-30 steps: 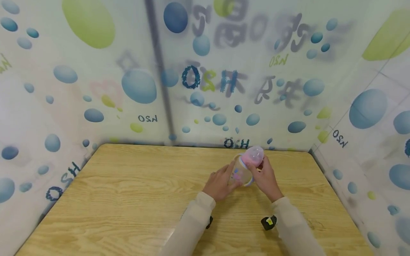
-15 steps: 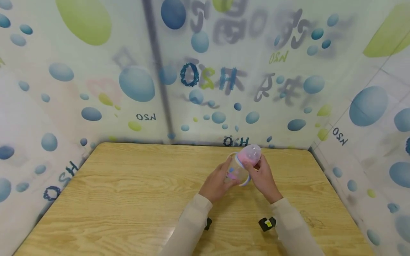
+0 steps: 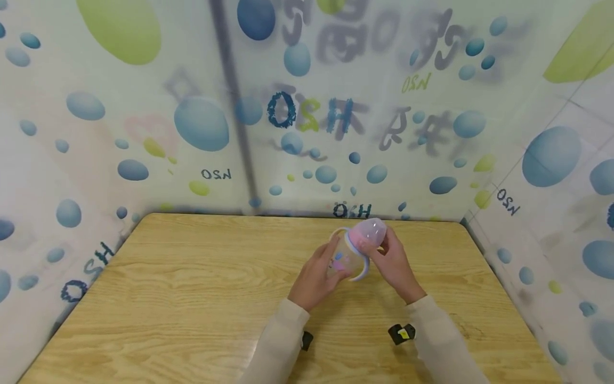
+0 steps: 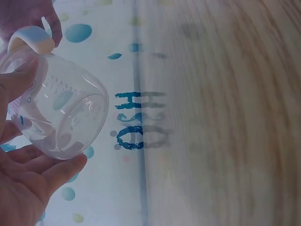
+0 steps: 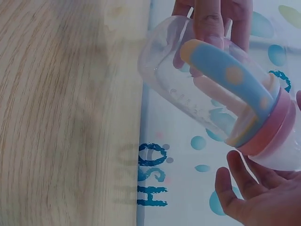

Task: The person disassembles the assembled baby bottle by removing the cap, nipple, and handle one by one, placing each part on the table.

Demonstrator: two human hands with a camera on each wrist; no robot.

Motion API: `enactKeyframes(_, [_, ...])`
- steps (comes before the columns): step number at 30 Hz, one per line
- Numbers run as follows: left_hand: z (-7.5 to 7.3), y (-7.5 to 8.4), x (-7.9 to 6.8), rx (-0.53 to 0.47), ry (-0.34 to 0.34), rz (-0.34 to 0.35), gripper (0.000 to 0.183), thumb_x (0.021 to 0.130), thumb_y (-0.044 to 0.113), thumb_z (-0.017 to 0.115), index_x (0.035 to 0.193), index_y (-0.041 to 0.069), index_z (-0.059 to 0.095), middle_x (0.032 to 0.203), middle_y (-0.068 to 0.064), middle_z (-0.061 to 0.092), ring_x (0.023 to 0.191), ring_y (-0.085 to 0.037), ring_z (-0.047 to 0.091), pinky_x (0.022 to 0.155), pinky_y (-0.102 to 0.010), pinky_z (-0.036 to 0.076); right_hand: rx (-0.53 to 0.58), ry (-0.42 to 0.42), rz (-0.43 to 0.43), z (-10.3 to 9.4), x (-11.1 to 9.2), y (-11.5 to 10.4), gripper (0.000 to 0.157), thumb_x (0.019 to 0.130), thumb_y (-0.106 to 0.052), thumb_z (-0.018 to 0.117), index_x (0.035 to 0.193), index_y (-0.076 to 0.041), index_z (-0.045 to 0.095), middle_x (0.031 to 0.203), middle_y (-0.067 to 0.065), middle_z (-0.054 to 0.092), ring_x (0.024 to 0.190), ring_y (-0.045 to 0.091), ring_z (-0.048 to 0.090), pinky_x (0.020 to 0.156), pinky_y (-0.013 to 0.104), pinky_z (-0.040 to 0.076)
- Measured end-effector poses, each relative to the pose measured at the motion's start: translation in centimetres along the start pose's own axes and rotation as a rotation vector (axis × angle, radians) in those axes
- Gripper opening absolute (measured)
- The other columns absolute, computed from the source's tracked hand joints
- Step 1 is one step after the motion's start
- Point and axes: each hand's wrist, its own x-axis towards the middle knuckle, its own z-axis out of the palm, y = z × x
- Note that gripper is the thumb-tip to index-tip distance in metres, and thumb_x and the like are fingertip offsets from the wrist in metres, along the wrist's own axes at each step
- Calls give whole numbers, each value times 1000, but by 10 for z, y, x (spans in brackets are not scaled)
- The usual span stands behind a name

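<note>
A clear baby bottle [image 3: 344, 260] with a pink collar [image 5: 273, 123] and a translucent domed cap [image 3: 373, 230] is tilted above the far right part of the table, cap end up and to the right. My left hand [image 3: 312, 278] grips the bottle's body, its thumb on the near side and fingers beyond. At the collar and cap end, my right hand [image 3: 395, 266] holds with the thumb in front and fingers behind. The blue handle with yellow spots [image 5: 228, 77] curves out beside the body. Through the clear wall [image 4: 77, 110], the bottle looks empty.
The wood-grain table [image 3: 192, 277] spreads under both forearms. Patterned curtain walls [image 3: 316, 160] with blue and green dots close it in at the back and sides. A black wrist device [image 3: 402, 334] with a yellow mark shows beside the right sleeve.
Both hands and the bottle have shifted a little to the left, the left hand most. The bottle has turned slightly, showing more of its handle. Both hands keep their hold.
</note>
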Motion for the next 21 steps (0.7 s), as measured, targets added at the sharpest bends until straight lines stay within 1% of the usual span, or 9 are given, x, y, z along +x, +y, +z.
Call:
enactKeyframes(3, [-1, -1, -3, 15, 17, 13, 80, 91, 32, 74, 156, 14, 33, 141, -19, 52, 109, -27, 62, 87, -41, 56, -15, 9, -20, -1, 0, -2, 56, 98, -27, 67, 143, -7, 41, 138, 14, 53, 121, 31, 53, 99, 51, 46])
enactKeyframes(5, [-2, -2, -4, 20, 24, 19, 80, 91, 32, 75, 156, 14, 32, 141, -19, 52, 109, -27, 62, 87, -42, 55, -27, 13, -24, -1, 0, -3, 54, 98, -27, 66, 142, -7, 43, 136, 13, 55, 119, 30, 54, 97, 48, 47])
enactKeyframes(9, [-4, -2, -5, 18, 34, 27, 80, 90, 32, 75, 156, 14, 33, 141, -19, 52, 109, -28, 62, 86, -43, 56, -43, 17, -35, -1, 0, -4, 53, 98, -28, 66, 141, -6, 45, 134, 13, 57, 116, 29, 55, 93, 44, 47])
enactKeyframes(15, [-6, 0, -3, 6, 41, 44, 77, 90, 31, 76, 154, 14, 37, 143, -17, 53, 109, -27, 63, 86, -42, 56, -72, 47, -52, -1, -2, -9, 52, 97, -28, 68, 139, -5, 47, 131, 13, 58, 112, 28, 56, 91, 44, 47])
enactKeyframes(21, [-7, -1, -2, 28, 67, 87, 74, 89, 29, 77, 151, 10, 41, 142, -18, 53, 108, -28, 64, 86, -43, 56, -113, 87, -43, 0, -2, -12, 53, 95, -29, 70, 136, -3, 49, 128, 15, 59, 110, 29, 56, 87, 41, 47])
